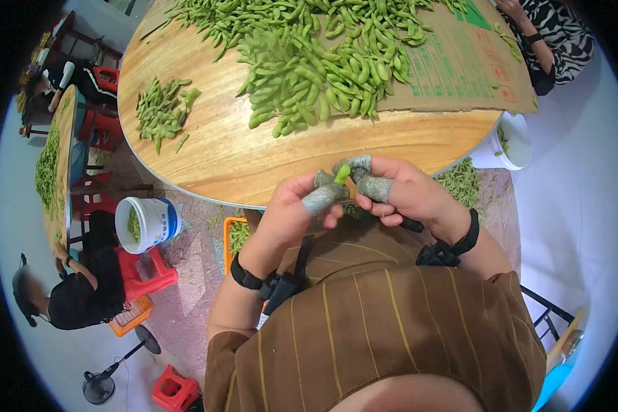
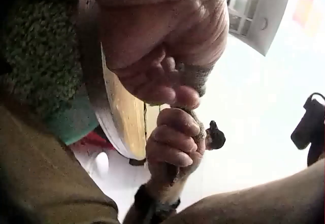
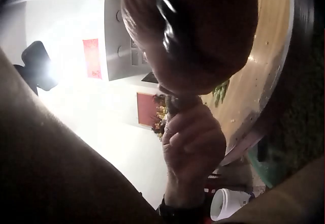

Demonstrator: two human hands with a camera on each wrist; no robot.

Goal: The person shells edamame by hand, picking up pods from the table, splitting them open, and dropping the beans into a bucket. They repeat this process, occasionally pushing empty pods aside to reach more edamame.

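Observation:
At the near edge of the round wooden table, my left hand (image 1: 288,206) pinches a green soybean pod (image 1: 342,173) between thumb and finger. Grey tape wraps the fingertips of both hands. Close beside it, my right hand (image 1: 419,196) has its fingers curled round a small black-handled tool (image 1: 411,224); a glossy black handle (image 3: 168,23) lies across the palm in the right wrist view. The tool's working end is hidden by the fingers. In the left wrist view the two hands meet fingertip to fingertip. A large heap of pods (image 1: 323,69) lies ahead on flattened cardboard (image 1: 453,69).
On the table (image 1: 206,165) at left lies a smaller pile of pods (image 1: 161,110). White buckets stand at left (image 1: 154,223) and right (image 1: 518,141). An orange crate (image 1: 228,240) sits below the edge. Other people sit at left (image 1: 82,288) and far right (image 1: 556,41).

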